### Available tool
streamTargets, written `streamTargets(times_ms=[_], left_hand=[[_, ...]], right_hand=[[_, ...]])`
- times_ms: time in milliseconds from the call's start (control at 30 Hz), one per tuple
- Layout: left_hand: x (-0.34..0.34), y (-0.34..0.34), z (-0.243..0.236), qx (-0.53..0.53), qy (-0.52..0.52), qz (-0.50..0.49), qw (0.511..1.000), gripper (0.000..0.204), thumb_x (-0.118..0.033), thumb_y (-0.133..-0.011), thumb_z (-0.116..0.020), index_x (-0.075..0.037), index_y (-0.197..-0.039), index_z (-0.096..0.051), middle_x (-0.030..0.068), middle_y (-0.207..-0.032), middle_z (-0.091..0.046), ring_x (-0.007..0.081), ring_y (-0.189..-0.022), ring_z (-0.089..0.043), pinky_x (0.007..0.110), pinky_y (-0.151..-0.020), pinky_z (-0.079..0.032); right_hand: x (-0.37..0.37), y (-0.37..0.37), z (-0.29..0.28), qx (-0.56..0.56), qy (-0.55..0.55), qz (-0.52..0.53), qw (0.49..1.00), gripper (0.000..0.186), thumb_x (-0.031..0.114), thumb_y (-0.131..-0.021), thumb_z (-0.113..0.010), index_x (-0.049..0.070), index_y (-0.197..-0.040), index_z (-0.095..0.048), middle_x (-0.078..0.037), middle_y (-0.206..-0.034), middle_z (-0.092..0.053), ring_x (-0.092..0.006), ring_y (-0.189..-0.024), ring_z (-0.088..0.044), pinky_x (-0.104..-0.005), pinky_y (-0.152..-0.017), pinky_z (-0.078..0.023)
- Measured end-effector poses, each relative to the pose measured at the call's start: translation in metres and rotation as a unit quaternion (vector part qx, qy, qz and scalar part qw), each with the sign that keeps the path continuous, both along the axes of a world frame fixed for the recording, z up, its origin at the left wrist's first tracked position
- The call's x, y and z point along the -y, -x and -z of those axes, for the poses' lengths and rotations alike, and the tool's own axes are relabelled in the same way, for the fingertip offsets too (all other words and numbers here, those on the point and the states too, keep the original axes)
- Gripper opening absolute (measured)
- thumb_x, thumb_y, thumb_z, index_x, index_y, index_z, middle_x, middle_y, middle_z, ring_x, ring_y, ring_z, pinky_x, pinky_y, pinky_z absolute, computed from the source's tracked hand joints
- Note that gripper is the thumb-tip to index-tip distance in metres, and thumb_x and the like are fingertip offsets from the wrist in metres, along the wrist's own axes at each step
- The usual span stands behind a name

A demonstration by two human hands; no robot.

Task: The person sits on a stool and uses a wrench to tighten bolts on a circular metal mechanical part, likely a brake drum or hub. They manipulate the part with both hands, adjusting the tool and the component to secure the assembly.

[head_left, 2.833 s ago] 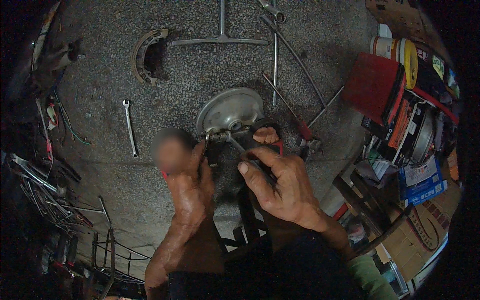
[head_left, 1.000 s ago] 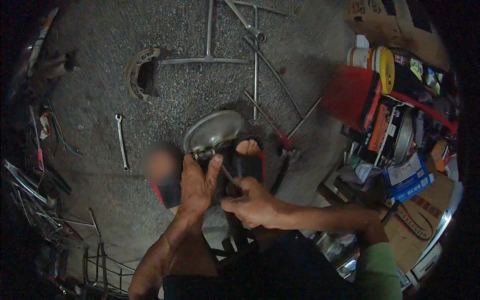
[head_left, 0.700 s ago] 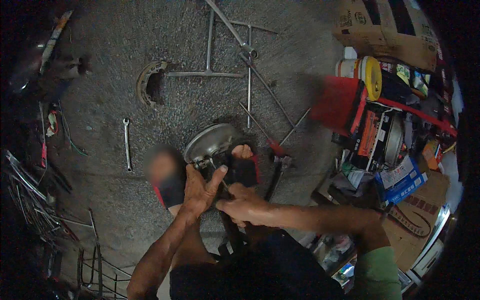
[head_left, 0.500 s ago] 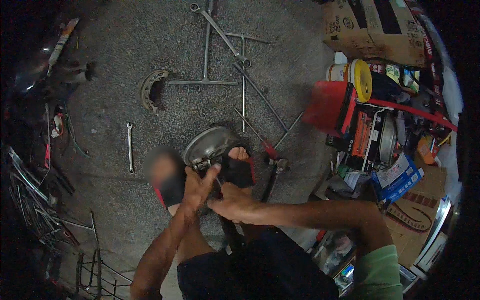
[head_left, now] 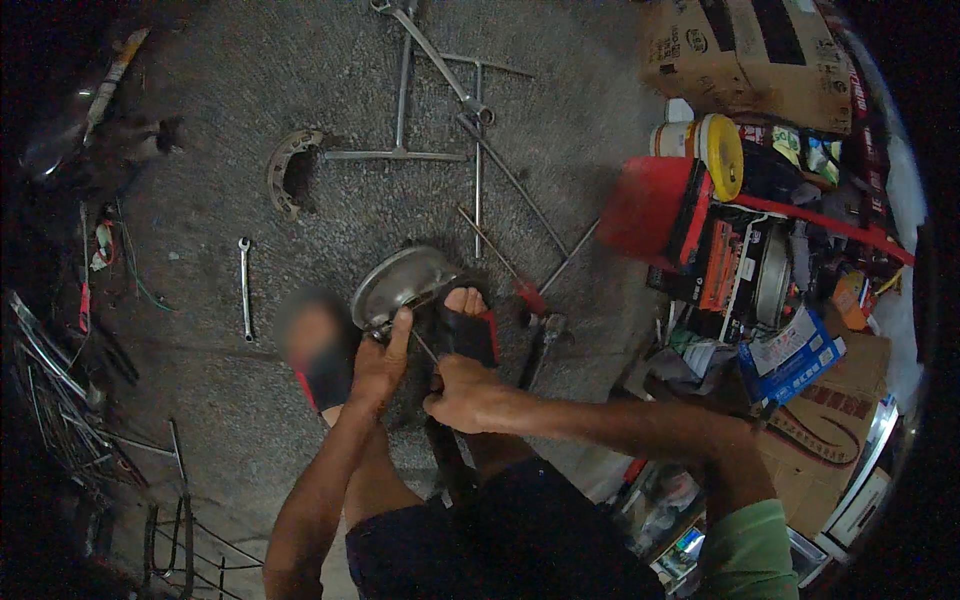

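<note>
**Floor worksite, head view: hands at a round metal dish**

Left hand (head_left: 380,362) — lay with fingers curled over the near rim of the round metal dish (head_left: 400,282), thumb up against its edge; gripping the dish. The dish sat tilted on the grey concrete floor (head_left: 200,130), just ahead of the person's feet.

Right hand (head_left: 466,392) — closed in a pinch around a thin dark rod-like tool (head_left: 424,347) that ran up toward the dish's rim; what kind of tool could not be told. The hand sat just beside the left one, nearly touching it.

Right foot in a black-and-red sandal (head_left: 468,328) — planted directly beside the dish, toes touching or almost touching its edge.

Surroundings:
- Red-handled screwdriver (head_left: 500,265), lying just right of the dish.
- Small spanner (head_left: 244,285), well to the left, alone on the floor.
- Curved brake shoe (head_left: 285,170), farther out, upper left.
- Long cross-shaped wrench (head_left: 400,110) and other long bars, at the top.
- Red box (head_left: 655,210) and a yellow-lidded can (head_left: 722,155), at the right among stacked clutter.
- Cardboard carton (head_left: 740,50), upper right.
</note>
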State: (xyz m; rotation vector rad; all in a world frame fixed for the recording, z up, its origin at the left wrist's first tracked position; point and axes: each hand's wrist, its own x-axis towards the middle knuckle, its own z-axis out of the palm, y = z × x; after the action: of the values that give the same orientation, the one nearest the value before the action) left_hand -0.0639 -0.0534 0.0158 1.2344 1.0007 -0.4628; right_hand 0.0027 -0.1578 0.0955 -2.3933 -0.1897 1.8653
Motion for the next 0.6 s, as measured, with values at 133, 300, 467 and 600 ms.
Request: streamTargets(times_ms=[133, 300, 467, 600], left_hand=[[-0.003, 0.015, -0.011, 0.005, 0.077, -0.015, 0.997, 0.075, -0.048, -0.092, -0.053, 0.008, -0.136, -0.031, 0.0202, -0.126, -0.050, 0.0293, -0.110, -0.052, 0.034, -0.095, -0.040], [0.001, 0.034, 0.009, 0.035, -0.020, 0.056, 0.998, 0.062, -0.041, -0.094, -0.053, 0.008, -0.130, -0.040, 0.0194, -0.120, -0.053, 0.0280, -0.107, -0.053, 0.035, -0.091, -0.043], [-0.001, 0.029, 0.001, 0.047, -0.131, 0.145, 0.980, 0.037, -0.028, -0.094, -0.053, 0.005, -0.111, -0.050, 0.0218, -0.095, -0.060, 0.0323, -0.087, -0.058, 0.041, -0.075, -0.046], [0.004, 0.020, 0.003, 0.114, -0.225, 0.120, 0.960, 0.023, -0.018, -0.093, -0.055, 0.004, -0.092, -0.051, 0.0238, -0.072, -0.055, 0.0346, -0.064, -0.055, 0.043, -0.060, -0.042]], right_hand=[[0.002, -0.005, -0.006, -0.020, -0.026, 0.036, 0.999, 0.035, 0.025, -0.076, -0.065, -0.003, -0.095, -0.059, -0.022, -0.095, -0.063, -0.0380, -0.096, -0.061, -0.0428, -0.082, -0.048], [0.007, -0.007, -0.005, -0.037, -0.069, 0.064, 0.995, 0.033, 0.025, -0.078, -0.065, -0.003, -0.095, -0.058, -0.021, -0.089, -0.063, -0.0365, -0.090, -0.062, -0.0418, -0.078, -0.048], [0.014, 0.001, 0.004, -0.071, -0.070, 0.142, 0.985, 0.026, 0.023, -0.078, -0.066, -0.001, -0.086, -0.058, -0.013, -0.078, -0.060, -0.0247, -0.075, -0.060, -0.0381, -0.069, -0.046], [0.023, -0.002, 0.008, -0.091, -0.136, 0.205, 0.965, 0.033, 0.024, -0.076, -0.067, -0.001, -0.095, -0.058, -0.013, -0.082, -0.062, -0.0260, -0.076, -0.059, -0.0377, -0.068, -0.046]])
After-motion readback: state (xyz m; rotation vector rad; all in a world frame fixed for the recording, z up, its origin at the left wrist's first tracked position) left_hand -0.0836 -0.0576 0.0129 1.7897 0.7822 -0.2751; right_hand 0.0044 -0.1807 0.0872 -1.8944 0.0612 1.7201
